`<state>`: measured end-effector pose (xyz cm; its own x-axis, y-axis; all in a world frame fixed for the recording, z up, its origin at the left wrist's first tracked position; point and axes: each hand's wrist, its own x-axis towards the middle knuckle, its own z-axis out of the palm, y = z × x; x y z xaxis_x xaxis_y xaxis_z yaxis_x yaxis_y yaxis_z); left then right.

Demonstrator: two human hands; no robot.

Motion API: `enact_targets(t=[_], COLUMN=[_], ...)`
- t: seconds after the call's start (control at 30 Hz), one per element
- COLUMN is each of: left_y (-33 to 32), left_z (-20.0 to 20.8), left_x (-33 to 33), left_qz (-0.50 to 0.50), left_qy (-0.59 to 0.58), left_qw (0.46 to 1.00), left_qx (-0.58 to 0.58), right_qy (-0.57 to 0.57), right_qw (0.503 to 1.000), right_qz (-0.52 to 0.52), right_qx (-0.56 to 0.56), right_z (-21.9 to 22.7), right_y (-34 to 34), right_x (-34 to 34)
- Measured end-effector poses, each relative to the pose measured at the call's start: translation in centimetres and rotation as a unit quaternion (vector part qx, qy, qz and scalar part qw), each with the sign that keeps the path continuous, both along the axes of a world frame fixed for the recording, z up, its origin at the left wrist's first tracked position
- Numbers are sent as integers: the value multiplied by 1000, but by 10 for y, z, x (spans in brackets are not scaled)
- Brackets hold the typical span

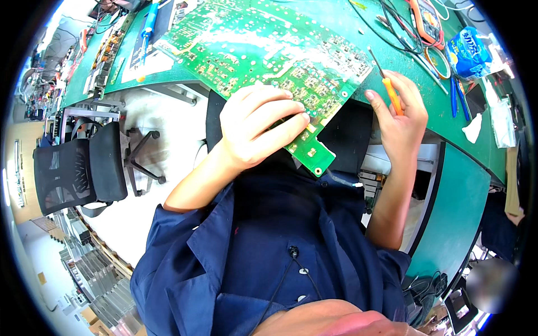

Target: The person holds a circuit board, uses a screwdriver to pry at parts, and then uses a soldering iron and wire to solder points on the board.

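A large green circuit board (255, 53) lies tilted over the front edge of the green workbench, with its near corner jutting toward my body. My left hand (260, 126) grips the board's near left edge. Its fingers are curled over the upper face, and the thumb is hidden. To the right of the board, my right hand (402, 109) is closed around the orange handle of a screwdriver (392, 96). The metal shaft points up and to the left, just beyond the board's right corner and seemingly apart from it.
On the bench at right are an orange multimeter (426, 22), a blue packet (469, 53) and blue-handled pliers (458, 99). A blue tool (150, 21) lies at the upper left. A black office chair (84, 168) stands on the left. Another person's hand (514, 215) shows at the right edge.
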<state>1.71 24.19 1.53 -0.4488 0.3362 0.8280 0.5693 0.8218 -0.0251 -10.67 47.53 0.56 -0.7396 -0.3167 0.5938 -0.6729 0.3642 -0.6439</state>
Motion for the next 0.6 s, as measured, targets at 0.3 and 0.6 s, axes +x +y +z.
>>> enact_targets(t=[0.3, 0.6], left_y=[0, -11], left_z=[2, 38], left_x=[4, 1], left_qz=[-7, -17], left_qy=[-14, 9], left_qw=[999, 999], left_qx=[31, 37], right_qy=[-122, 26], right_qw=[991, 999], right_qz=[45, 20], right_qx=[-28, -41], right_z=[-4, 6], right_y=[-12, -28], right_x=[-13, -19])
